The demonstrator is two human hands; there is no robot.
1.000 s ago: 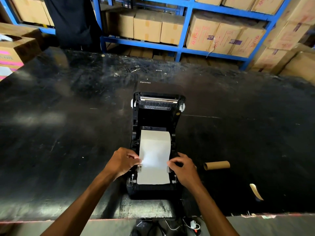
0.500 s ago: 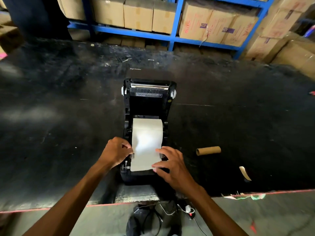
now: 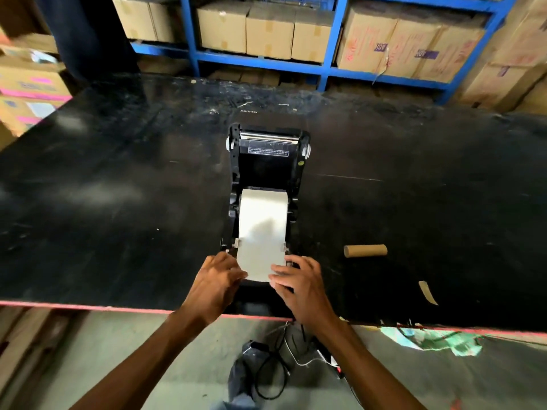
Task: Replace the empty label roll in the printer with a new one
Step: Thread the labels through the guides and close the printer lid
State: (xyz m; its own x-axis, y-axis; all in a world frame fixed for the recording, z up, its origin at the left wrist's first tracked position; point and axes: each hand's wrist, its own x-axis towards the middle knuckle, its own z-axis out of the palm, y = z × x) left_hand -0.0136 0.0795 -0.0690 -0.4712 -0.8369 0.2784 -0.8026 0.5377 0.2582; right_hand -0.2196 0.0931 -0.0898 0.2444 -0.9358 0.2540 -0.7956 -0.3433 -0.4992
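Note:
A black label printer (image 3: 268,161) stands on the black table (image 3: 118,187) with its lid swung up and back. White label paper (image 3: 262,229) runs from the roll bay forward over the printer's front. My left hand (image 3: 217,279) rests at the paper's front left corner, fingers curled on its edge. My right hand (image 3: 299,281) lies on the front right corner, fingertips pressing the paper down. The empty brown cardboard core (image 3: 365,250) lies on the table to the right of the printer.
A torn paper strip (image 3: 427,292) lies near the table's front right edge. Cables and a dark bag (image 3: 266,368) sit on the floor under the table's front edge. Blue shelving (image 3: 260,59) with cardboard boxes stands behind the table; more boxes are stacked at the left.
Both hands slid toward me along the paper, from beside the side guides to its front corners. The view shifted, so the printer sits farther from me.

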